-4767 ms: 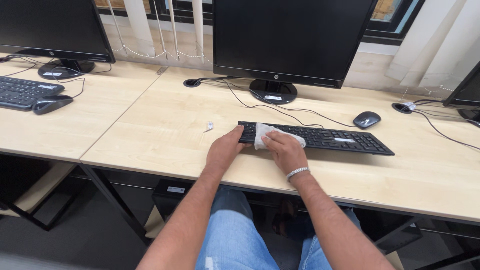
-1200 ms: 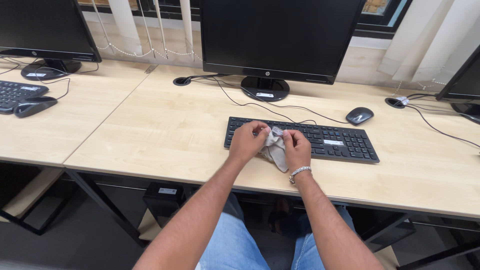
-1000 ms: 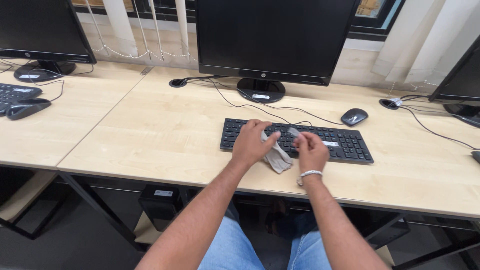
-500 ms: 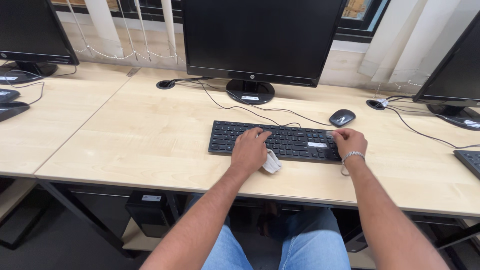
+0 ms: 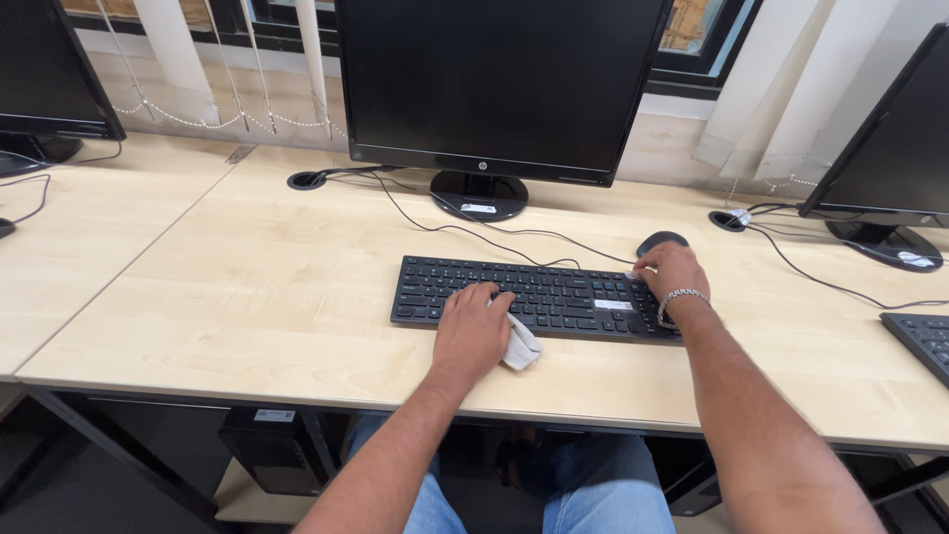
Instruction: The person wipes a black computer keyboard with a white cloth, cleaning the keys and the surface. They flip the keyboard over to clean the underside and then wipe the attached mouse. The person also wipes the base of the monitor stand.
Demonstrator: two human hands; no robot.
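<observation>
The keyboard [image 5: 534, 297] is a flat black slab with a pale label strip near its right end, lying square on the light wood worktop [image 5: 247, 297] in front of the black monitor [image 5: 499, 84], its cable trailing back toward the stand. The left hand [image 5: 473, 331] lies palm-down over the near middle keys with its grip pressed onto a crumpled off-white cloth [image 5: 521, 346] that bulges out just beside the keyboard's front edge. The right hand [image 5: 672, 275], a silver bracelet at the wrist, rests on the keyboard's far right corner with fingers loosely curled, pinching nothing, just beside the dark mouse [image 5: 660, 241].
</observation>
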